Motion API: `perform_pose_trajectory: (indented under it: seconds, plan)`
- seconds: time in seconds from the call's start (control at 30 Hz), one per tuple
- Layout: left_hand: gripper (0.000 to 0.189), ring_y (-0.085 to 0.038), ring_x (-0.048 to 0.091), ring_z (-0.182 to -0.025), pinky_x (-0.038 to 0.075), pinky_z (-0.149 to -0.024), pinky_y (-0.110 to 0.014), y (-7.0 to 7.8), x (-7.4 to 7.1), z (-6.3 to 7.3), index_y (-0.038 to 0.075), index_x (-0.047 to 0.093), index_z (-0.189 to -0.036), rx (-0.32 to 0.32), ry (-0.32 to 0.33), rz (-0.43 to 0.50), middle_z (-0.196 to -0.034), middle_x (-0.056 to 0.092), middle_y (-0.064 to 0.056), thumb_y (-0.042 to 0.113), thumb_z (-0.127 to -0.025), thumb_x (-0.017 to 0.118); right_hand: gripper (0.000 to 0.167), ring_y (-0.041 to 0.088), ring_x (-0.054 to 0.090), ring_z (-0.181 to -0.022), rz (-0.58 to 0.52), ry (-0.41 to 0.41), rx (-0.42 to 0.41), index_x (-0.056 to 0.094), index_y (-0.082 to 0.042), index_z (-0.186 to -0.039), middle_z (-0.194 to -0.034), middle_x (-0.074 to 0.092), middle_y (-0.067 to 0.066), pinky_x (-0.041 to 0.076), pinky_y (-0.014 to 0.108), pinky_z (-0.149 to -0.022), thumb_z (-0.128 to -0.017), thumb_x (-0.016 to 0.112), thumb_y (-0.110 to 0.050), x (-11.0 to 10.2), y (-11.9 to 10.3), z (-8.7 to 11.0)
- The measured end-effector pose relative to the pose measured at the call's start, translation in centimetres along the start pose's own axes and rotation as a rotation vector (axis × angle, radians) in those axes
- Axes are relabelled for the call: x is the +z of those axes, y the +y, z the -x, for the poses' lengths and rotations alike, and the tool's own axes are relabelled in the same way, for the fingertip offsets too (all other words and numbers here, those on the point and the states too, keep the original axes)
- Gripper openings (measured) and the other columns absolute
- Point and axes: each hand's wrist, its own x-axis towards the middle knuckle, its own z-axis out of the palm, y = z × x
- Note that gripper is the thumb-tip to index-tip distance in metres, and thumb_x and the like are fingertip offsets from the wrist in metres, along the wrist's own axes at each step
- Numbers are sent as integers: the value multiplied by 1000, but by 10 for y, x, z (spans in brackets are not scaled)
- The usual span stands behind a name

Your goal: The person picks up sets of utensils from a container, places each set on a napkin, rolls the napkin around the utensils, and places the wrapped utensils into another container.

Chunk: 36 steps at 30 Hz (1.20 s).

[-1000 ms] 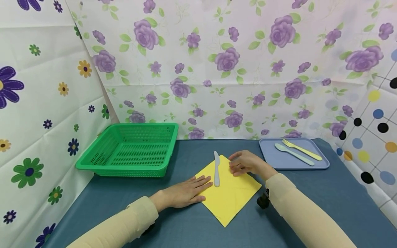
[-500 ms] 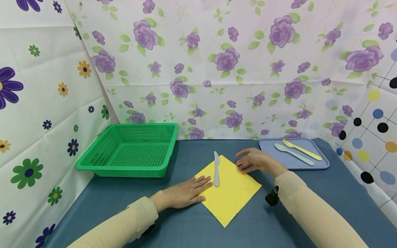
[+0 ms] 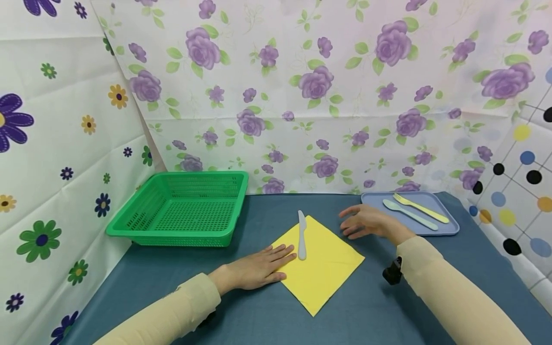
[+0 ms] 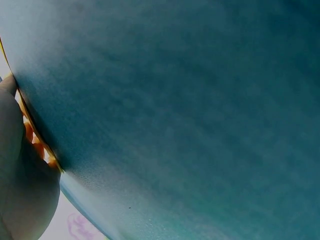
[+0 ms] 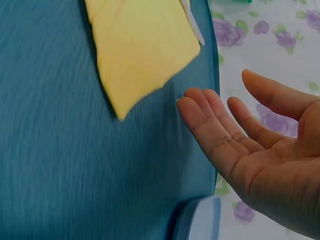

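Note:
A yellow cloth napkin (image 3: 323, 268) lies flat on the table, turned so that a corner points toward me. On its far left part rests a pale grey-blue knife (image 3: 302, 239). My left hand (image 3: 258, 268) rests flat on the napkin's left corner, fingers straight, fingertips close to the knife handle. My right hand (image 3: 371, 221) is in the air between the napkin and the blue tray (image 3: 375, 215), holding nothing. In the right wrist view its fingers (image 5: 210, 120) are loosely extended, away from the napkin's edge.
On the tray at the back right lie a pale green spoon (image 3: 409, 213) and a yellow fork (image 3: 420, 207). A green plastic basket (image 3: 185, 235) stands at the back left. Flowered cloth (image 3: 276, 96) hangs behind the blue-covered table (image 3: 254, 316).
My right hand has moved right, off the napkin and toward the tray. My left hand, the napkin and the knife stay where they were.

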Motion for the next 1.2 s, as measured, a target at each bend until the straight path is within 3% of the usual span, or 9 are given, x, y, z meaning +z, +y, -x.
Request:
perform_pose_trajectory:
  seconds: [0.43, 1.2]
  plan:
    - [64, -17, 3, -161, 10, -130, -43, -1, 0, 0, 25, 10, -169, 4, 3, -8, -176, 3, 5, 50, -114, 28, 63, 37, 66, -119, 3, -33, 19, 33, 9, -157, -141, 55, 32, 56, 50, -101, -105, 62, -9, -22, 2, 11]
    - [63, -20, 6, -161, 11, -130, -45, 4, -5, 3, 20, 13, -169, 8, 1, 17, -176, 6, 0, 46, -115, 31, 64, 38, 64, -123, 41, 5, 21, 35, 6, -157, -143, 55, 31, 56, 49, -101, -105, 64, -14, -45, 11, 21]
